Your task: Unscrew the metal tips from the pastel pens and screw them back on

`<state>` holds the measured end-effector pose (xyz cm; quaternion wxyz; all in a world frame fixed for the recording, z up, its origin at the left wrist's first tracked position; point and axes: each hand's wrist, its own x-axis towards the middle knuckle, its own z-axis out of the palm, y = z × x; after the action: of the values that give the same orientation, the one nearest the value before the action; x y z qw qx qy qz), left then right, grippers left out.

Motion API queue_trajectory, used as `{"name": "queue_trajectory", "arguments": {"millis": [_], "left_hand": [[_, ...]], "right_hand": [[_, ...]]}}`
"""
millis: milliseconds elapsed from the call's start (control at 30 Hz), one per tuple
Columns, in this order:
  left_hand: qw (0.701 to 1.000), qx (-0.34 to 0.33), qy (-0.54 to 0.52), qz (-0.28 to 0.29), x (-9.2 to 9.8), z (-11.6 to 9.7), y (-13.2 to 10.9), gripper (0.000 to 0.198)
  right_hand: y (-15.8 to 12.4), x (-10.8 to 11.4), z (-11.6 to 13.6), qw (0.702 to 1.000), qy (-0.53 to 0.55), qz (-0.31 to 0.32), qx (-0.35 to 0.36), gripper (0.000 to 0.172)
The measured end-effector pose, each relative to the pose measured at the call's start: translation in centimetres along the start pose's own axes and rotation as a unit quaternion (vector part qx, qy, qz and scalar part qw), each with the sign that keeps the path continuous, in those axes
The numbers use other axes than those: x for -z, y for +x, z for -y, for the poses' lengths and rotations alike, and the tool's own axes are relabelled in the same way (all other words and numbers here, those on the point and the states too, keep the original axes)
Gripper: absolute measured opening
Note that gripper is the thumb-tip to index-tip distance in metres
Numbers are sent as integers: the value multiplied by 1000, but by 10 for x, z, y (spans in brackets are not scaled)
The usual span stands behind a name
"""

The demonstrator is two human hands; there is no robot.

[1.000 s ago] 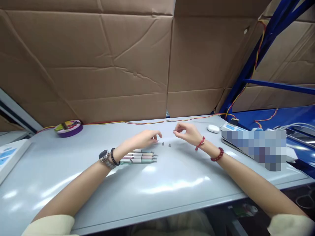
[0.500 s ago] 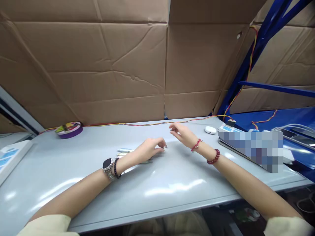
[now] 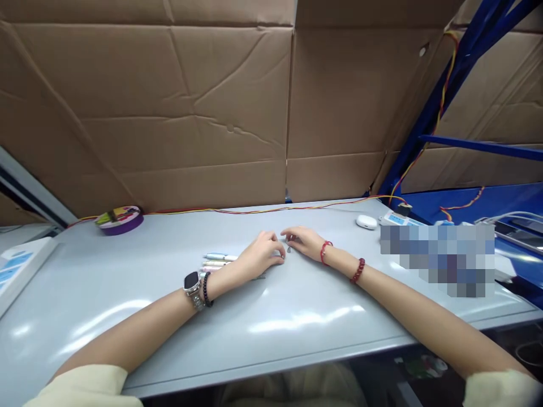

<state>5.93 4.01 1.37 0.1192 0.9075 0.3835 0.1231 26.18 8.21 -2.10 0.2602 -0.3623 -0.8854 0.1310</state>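
Closest, at the front edge of the grey table [image 3: 297, 322]: two bare forearms reaching in. On the left wrist, a watch [image 3: 192, 281] and dark beads [image 3: 206, 281]. On the right wrist, red beads [image 3: 357, 271] and a red string [image 3: 323, 252].

Past the middle of the table, left hand [image 3: 261, 257] palm down, fingers curled, lying over a row of pens [image 3: 218, 261]. Just beside it, right hand [image 3: 303, 242] low on the table, fingers bent in. Between the fingertips of both hands, a tiny grey tip [image 3: 289, 249]; too small to tell if pinched or only touched.

Near the far right corner, a white case [image 3: 367, 221]. Near the far left corner, a purple tape roll [image 3: 119, 220]. Along the far edge, a red and yellow wire [image 3: 254, 211]. Behind everything, brown cardboard [image 3: 190, 113].
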Motion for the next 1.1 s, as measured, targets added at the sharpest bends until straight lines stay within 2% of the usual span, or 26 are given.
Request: {"name": "queue_trajectory", "arguments": {"millis": [433,800,1100], "left_hand": [[999,23,24,14,0,1,1,22],[997,57,13,-41,0,-1,1,26],[996,69,11,-48,1,0,2,26]], "right_hand": [[-1,10,13,997,63,32,-27,22],[-1,3,13,995,86,33,-31,22],[-1,4,11,997,68,24,-10,19]]}}
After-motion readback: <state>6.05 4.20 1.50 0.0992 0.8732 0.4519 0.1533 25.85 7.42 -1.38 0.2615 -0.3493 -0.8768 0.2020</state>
